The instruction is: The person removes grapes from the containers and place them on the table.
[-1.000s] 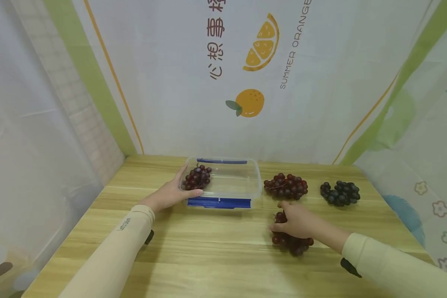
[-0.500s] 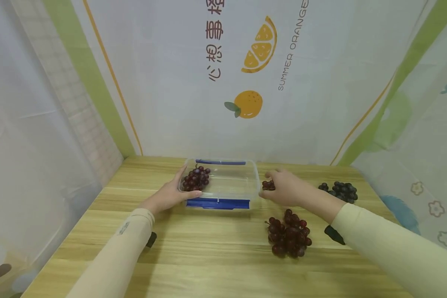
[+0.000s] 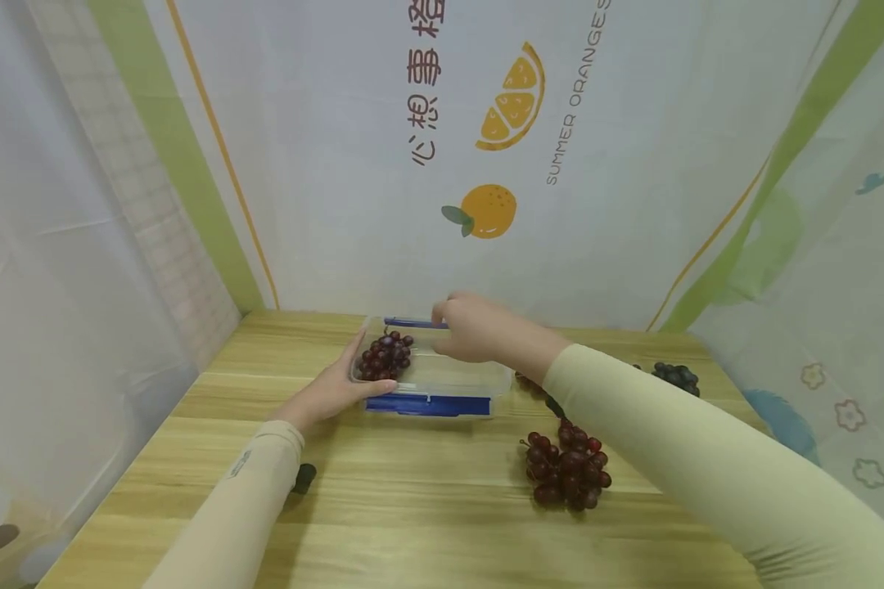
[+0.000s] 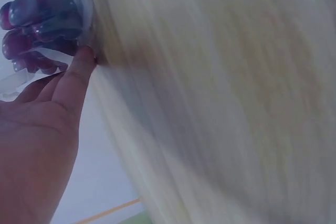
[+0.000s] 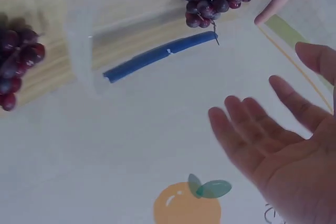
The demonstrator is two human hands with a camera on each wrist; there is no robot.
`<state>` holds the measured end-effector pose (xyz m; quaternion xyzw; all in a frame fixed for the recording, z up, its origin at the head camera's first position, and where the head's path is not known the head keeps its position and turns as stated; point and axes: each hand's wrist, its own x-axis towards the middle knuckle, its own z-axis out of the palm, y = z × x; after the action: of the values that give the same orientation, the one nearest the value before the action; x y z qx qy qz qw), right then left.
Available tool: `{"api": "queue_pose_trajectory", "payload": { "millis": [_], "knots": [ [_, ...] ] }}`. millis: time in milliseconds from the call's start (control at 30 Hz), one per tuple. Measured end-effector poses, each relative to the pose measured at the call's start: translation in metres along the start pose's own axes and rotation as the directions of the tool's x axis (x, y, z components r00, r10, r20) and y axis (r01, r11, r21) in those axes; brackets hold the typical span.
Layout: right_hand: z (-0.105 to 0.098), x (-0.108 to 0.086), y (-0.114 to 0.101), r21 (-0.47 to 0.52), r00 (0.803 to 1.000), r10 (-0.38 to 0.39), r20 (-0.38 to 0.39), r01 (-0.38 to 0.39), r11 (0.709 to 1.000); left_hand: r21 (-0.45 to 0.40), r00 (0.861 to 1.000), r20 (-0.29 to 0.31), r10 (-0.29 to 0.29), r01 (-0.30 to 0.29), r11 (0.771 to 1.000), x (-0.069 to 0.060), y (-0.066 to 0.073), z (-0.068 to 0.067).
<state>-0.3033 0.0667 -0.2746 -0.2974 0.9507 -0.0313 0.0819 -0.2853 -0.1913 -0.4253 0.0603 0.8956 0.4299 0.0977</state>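
Note:
A clear plastic food container (image 3: 460,376) with blue clips stands near the back of the table. Inside its left end lies a bunch of dark red grapes (image 3: 386,357). My left hand (image 3: 330,394) grips the container's left end, thumb along the front rim and fingers at the side. In the left wrist view, fingertips (image 4: 83,59) touch the clear wall beside the grapes. Above the container's right part hovers my right hand (image 3: 479,330), holding nothing. The right wrist view shows its fingers (image 5: 265,121) spread and loosely bent, apart from the container and its grapes.
A red grape bunch (image 3: 569,468) lies on the wooden table (image 3: 383,507) at front right. Another red bunch (image 3: 530,384), right of the container, is mostly hidden by my right forearm. Black grapes (image 3: 676,376) lie farther right. A printed curtain (image 3: 339,204) hangs behind.
My right hand has left the front-right bunch, passed over the bunch beside the container, and moved left above the container. The left hand keeps its grip on the container.

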Motion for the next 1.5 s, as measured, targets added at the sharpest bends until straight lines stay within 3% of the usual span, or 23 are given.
{"api": "queue_pose_trajectory", "payload": {
  "millis": [133, 367, 567, 700, 900, 1133, 1500],
  "knots": [
    [-0.001, 0.020, -0.012, -0.054, 0.998, -0.063, 0.018, 0.064, 0.996, -0.019, 1.000, 0.008, -0.013, 0.013, 1.000, -0.001, -0.001, 0.000],
    [0.000, 0.040, -0.017, -0.099, 0.990, -0.100, 0.095, 0.109, 0.989, -0.062, 1.000, 0.005, 0.019, -0.018, 0.998, -0.003, -0.001, 0.003],
    [0.021, 0.066, -0.015, -0.149, 0.964, -0.140, 0.226, 0.176, 0.973, -0.098, 1.000, 0.012, 0.013, -0.012, 0.995, -0.004, -0.002, 0.004],
    [0.036, 0.078, -0.013, -0.150, 0.945, -0.177, 0.273, 0.224, 0.963, -0.089, 1.000, 0.003, 0.010, -0.009, 0.996, -0.003, -0.003, 0.005],
    [0.050, 0.086, -0.017, -0.154, 0.930, -0.163, 0.328, 0.223, 0.963, -0.091, 1.000, 0.007, 0.011, -0.010, 0.996, -0.001, -0.005, 0.007],
    [0.058, 0.092, -0.027, -0.228, 0.916, -0.101, 0.389, 0.202, 0.953, -0.098, 1.000, 0.013, 0.008, -0.007, 0.995, -0.001, -0.005, 0.006],
    [0.067, 0.099, -0.032, -0.285, 0.920, -0.156, 0.359, 0.267, 0.920, -0.091, 1.000, 0.000, 0.007, -0.007, 0.996, -0.003, -0.006, 0.006]
  ]
}}
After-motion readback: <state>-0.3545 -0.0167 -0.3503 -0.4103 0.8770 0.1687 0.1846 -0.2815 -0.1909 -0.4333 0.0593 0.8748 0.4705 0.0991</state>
